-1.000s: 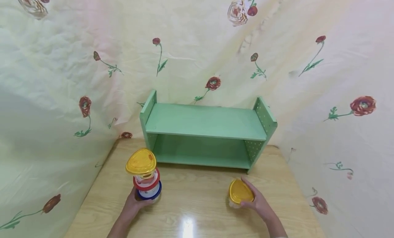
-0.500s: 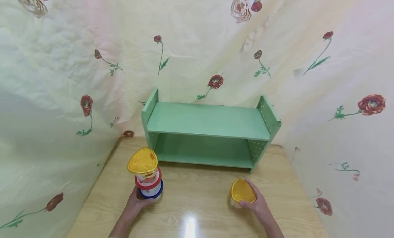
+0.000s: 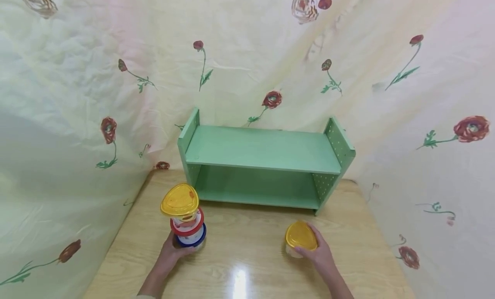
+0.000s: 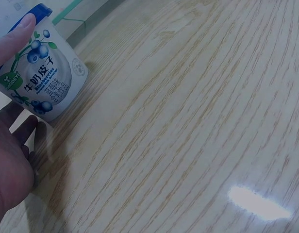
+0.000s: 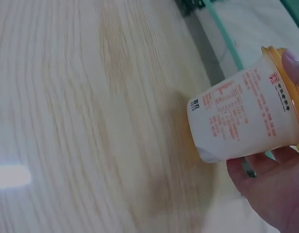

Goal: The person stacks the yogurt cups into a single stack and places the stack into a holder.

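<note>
My left hand [image 3: 170, 252] grips a white yogurt cup with a blue lid [image 3: 196, 239] and blueberry print; the print shows in the left wrist view on the cup [image 4: 48, 73]. Stacked on it are a red-lidded cup [image 3: 188, 226] and, on top, a yellow-lidded cup [image 3: 179, 200] with a rounded three-cornered lid. To the right, my right hand [image 3: 320, 251] holds another yellow-lidded cup [image 3: 300, 235], thumb at the lid's edge. Orange print covers this white cup [image 5: 239, 111] in the right wrist view. Whether its base touches the table is unclear.
A green two-level shelf [image 3: 263, 151] stands at the back of the wooden table [image 3: 243, 239], behind both hands. Flower-printed cloth [image 3: 232, 75] hangs at the back and both sides. A bright light reflection lies near the front.
My right hand has shifted slightly left with the yellow-lidded cup. The left hand keeps its grip on the stack, which looks unchanged. The head view has tilted a little.
</note>
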The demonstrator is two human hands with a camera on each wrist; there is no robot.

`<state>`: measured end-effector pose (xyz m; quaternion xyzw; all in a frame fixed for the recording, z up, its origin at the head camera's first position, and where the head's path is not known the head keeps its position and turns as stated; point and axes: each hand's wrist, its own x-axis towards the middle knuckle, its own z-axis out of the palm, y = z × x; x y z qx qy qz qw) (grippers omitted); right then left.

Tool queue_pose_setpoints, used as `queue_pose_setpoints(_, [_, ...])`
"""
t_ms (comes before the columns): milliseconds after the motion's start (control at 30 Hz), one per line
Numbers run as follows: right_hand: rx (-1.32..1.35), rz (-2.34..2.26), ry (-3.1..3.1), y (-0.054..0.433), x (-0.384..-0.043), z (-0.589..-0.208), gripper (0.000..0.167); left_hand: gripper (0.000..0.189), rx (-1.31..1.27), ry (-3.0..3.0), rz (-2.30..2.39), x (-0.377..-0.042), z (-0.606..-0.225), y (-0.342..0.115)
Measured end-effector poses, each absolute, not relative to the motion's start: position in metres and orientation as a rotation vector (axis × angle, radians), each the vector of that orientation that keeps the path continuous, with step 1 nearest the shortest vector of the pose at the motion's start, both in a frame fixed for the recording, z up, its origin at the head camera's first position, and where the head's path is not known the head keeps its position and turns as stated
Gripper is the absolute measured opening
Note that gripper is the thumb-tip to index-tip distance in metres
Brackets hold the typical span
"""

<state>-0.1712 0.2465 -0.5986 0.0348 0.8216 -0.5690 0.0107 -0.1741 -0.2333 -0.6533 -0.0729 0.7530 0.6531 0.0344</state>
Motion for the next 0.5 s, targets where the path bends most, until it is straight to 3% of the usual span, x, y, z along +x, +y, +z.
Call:
queue_pose_setpoints(267, [0.084, -1.864, 2.549, 0.199, -0.171, -0.563, 0.089, 0.105, -0.186, 2.306, 2.035, -0.176, -0.654, -0.232])
queue_pose_setpoints(500, [-0.109, -1.918, 2.552, 0.15, -0.178, -0.521, 0.088, 0.108, -0.216, 2.316, 2.019, -0.176, -0.654, -0.233])
